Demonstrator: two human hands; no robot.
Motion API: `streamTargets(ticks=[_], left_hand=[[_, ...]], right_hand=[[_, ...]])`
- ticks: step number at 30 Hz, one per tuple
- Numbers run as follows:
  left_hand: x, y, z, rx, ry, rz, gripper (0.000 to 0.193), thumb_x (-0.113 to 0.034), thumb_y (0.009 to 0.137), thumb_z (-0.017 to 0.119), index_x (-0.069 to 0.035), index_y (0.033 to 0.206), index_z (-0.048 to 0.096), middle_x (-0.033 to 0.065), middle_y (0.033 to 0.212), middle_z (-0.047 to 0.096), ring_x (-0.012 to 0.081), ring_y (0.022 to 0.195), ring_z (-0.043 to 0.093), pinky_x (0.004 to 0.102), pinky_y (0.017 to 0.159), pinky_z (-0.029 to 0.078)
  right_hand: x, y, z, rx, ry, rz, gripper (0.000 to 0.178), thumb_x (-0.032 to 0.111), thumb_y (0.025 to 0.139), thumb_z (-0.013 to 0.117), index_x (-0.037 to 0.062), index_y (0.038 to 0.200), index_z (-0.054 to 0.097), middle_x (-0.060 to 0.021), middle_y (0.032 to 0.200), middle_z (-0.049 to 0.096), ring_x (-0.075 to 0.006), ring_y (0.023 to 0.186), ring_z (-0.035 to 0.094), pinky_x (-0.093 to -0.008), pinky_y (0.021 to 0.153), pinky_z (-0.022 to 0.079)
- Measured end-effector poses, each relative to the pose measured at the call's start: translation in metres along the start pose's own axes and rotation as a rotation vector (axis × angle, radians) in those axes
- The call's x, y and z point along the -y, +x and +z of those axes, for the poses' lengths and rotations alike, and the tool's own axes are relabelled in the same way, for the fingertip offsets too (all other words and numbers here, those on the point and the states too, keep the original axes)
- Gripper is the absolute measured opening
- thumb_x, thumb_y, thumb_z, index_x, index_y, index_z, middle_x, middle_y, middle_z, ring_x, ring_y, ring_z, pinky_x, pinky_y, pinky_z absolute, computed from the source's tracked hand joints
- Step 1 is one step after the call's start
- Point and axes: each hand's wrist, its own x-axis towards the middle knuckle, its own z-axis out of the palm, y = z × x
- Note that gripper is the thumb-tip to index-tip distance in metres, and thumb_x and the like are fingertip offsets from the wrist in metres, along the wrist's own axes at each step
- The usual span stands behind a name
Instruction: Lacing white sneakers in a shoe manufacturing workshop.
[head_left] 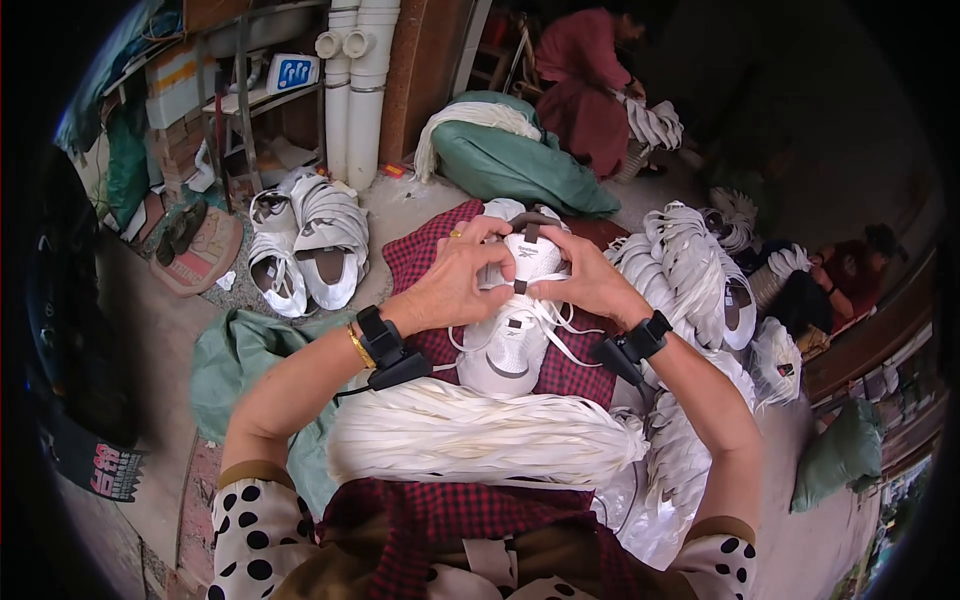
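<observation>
A white shoe (497, 355) with a dark heel or collar lining lies in front of me, toe toward me, on a red-and-black checked cloth (432, 240). My left hand (465, 275) is closed at the left of the raised tongue (533, 258), thumb and fingers pinching by the small dark loop (520, 287). From the other side, my right hand (592, 278) pinches a white shoelace (570, 340) beside that loop, its fingers reaching behind the tongue. Loose lace ends trail over both sides of the shoe. The fingertips partly hide the lace.
A thick bundle of white laces (480, 430) lies across my lap. Stacked white shoe uppers stand at right (690, 260) and at left (325, 240). A green sack (510, 160) lies ahead, near a person in dark red (590, 70). Another person (850, 280) sits at far right.
</observation>
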Motion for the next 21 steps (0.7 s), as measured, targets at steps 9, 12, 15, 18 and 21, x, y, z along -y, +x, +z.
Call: streamTargets(ticks=[9, 12, 15, 18, 21], left_hand=[[-0.008, -0.004, 0.020, -0.199, 0.100, -0.067, 0.011, -0.005, 0.069, 0.075, -0.005, 0.078, 0.069, 0.0169, 0.123, 0.056, 0.0353, 0.110, 0.055, 0.0426, 0.097, 0.042], [-0.003, 0.000, 0.017, -0.169, -0.010, -0.074, 0.014, -0.005, 0.068, 0.078, -0.005, 0.079, 0.071, 0.0165, 0.123, 0.057, 0.0334, 0.113, 0.056, 0.0405, 0.097, 0.043], [-0.003, 0.002, 0.014, -0.119, 0.016, -0.082, 0.015, -0.005, 0.068, 0.080, -0.004, 0.080, 0.072, 0.0167, 0.124, 0.058, 0.0324, 0.114, 0.057, 0.0383, 0.097, 0.044], [-0.004, 0.001, 0.009, -0.070, -0.048, -0.139, 0.015, -0.005, 0.068, 0.081, -0.004, 0.081, 0.072, 0.0169, 0.123, 0.058, 0.0332, 0.113, 0.059, 0.0382, 0.098, 0.043], [-0.007, -0.002, 0.009, -0.072, 0.063, -0.087, 0.015, -0.005, 0.069, 0.080, -0.003, 0.082, 0.072, 0.0163, 0.125, 0.057, 0.0314, 0.110, 0.060, 0.0377, 0.095, 0.045]], right_hand=[[0.002, -0.005, -0.002, 0.057, 0.194, 0.070, 0.079, 0.022, 0.070, 0.085, -0.0050, 0.136, 0.049, -0.0126, 0.114, 0.065, -0.0174, 0.101, 0.062, -0.0309, 0.090, 0.049], [0.004, -0.006, -0.005, 0.092, 0.287, 0.061, 0.079, 0.022, 0.070, 0.085, -0.0055, 0.135, 0.050, -0.0127, 0.114, 0.066, -0.0172, 0.100, 0.063, -0.0305, 0.090, 0.049], [0.009, -0.007, -0.006, 0.084, 0.214, 0.081, 0.075, 0.022, 0.070, 0.085, -0.0047, 0.132, 0.053, -0.0117, 0.110, 0.067, -0.0160, 0.099, 0.063, -0.0304, 0.089, 0.049], [0.005, -0.001, -0.003, 0.117, 0.117, 0.004, 0.063, 0.020, 0.073, 0.084, -0.0018, 0.126, 0.057, -0.0047, 0.101, 0.068, -0.0103, 0.091, 0.061, -0.0272, 0.082, 0.050], [0.008, 0.000, -0.007, 0.156, -0.043, 0.008, 0.056, 0.020, 0.075, 0.080, -0.0013, 0.122, 0.059, -0.0050, 0.100, 0.069, -0.0108, 0.090, 0.061, -0.0281, 0.081, 0.050]])
